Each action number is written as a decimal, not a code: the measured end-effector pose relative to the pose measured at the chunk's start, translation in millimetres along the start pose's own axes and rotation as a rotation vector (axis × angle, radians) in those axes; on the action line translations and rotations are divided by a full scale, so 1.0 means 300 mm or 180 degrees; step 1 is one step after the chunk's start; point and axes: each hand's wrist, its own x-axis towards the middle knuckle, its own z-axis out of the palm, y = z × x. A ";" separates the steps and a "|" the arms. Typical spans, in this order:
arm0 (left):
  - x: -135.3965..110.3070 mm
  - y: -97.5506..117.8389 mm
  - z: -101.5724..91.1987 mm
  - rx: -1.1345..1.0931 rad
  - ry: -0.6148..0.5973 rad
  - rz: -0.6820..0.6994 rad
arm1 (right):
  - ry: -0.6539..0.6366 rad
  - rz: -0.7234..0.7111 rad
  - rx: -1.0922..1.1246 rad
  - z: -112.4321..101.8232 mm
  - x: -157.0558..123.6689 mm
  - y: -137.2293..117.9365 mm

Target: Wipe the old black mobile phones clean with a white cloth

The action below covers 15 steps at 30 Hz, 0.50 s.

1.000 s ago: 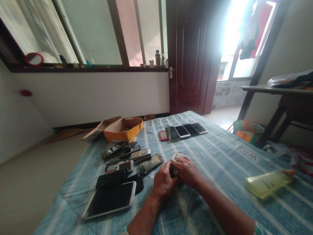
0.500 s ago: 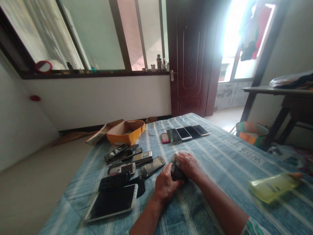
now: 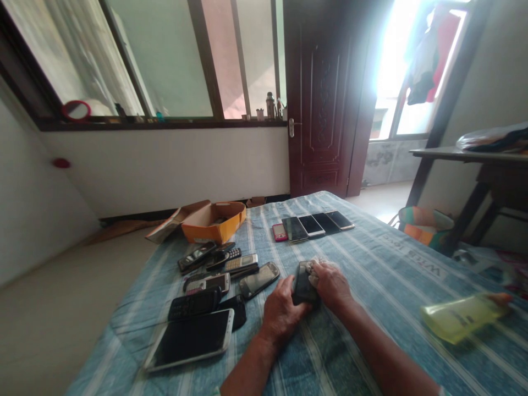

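Low over the striped bed cover, my left hand (image 3: pixel 284 303) grips a dark mobile phone (image 3: pixel 303 286) by its left side and lower end. My right hand (image 3: pixel 333 283) is closed on a crumpled whitish tissue or cloth (image 3: pixel 314 270), pressed against the phone's upper right part. Left of my hands lies a grey touchscreen phone (image 3: pixel 259 279). Beyond them is a row of several phones, among them a small pink-edged one (image 3: pixel 279 232) and a white one (image 3: pixel 312 225). A white tablet-sized device (image 3: pixel 192 340) with a dark screen lies at the near left.
An open orange box (image 3: pixel 214 223) stands at the far left edge of the bed, with several older keypad phones (image 3: pixel 193 301) piled nearer. A yellow transparent bottle (image 3: pixel 457 316) lies on its side at the right. Beyond are a dark red door (image 3: pixel 322 104) and a table (image 3: pixel 466 154).
My right hand has slid right with the tissue or cloth across the phone, uncovering more of its dark face. My left hand keeps its hold. The view has shifted slightly.
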 end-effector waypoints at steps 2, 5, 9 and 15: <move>0.000 -0.002 0.002 0.0000 -0.0006 0.0031 | 0.0014 -0.0030 0.0022 -0.002 -0.003 -0.003; -0.002 -0.005 0.009 0.0002 -0.0006 0.0088 | 0.0019 -0.0091 0.0048 0.002 -0.001 -0.002; -0.009 0.005 0.034 -0.0004 0.0032 0.0217 | 0.0112 -0.0267 0.0160 0.021 0.009 0.008; -0.038 0.043 0.097 -0.0433 -0.0014 0.0456 | 0.0008 -0.0752 0.0690 0.032 0.015 0.026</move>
